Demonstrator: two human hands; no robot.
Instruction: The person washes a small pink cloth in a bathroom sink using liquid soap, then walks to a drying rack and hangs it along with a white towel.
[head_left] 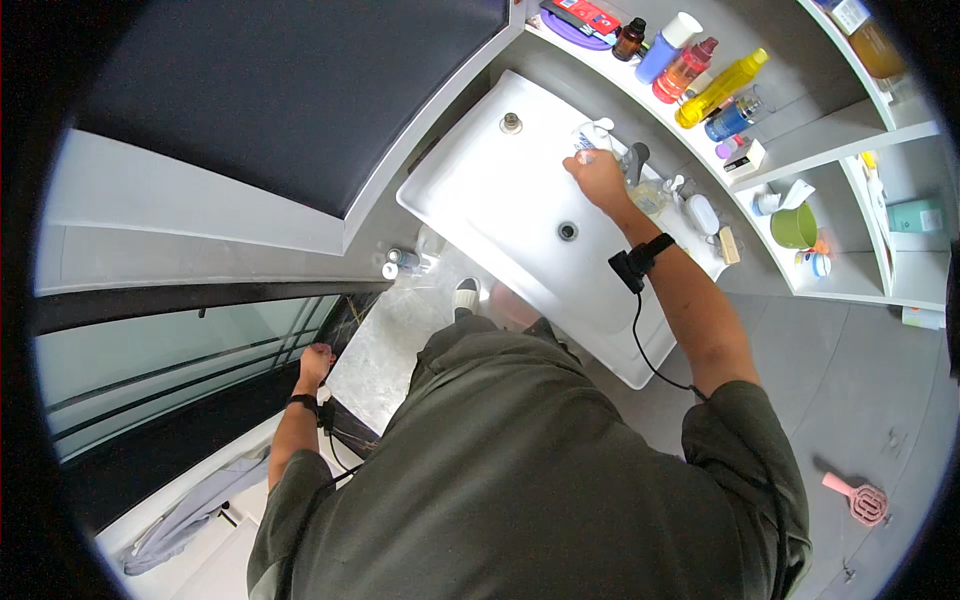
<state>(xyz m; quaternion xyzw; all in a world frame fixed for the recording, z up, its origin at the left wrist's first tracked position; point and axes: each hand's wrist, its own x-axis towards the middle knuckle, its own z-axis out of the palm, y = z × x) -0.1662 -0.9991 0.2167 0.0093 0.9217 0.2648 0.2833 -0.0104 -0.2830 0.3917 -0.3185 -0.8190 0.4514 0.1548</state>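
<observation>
Over the far right part of the white washbasin (480, 190), my right hand (597, 178) is closed around a white pump bottle (596, 132) with blue print. The hand covers the bottle's lower part. Just beside it stands the grey tap (635, 160). Below and to the right of the hand, the round drain (568, 231) shows in the basin's bottom. My left hand (316, 364) hangs low at my left, with its fingers curled closed, nearest to the dark-framed glass panel (200, 350). Whatever those fingers hold, if anything, is hidden.
A clear pump bottle (650, 197), a white soap dish (701, 214) and a yellowish bar (729, 246) line the basin's right rim. Shelves (800, 150) with several bottles and a green cup (794, 227) curve along the wall. A pink hairbrush (864, 503) hangs at lower right.
</observation>
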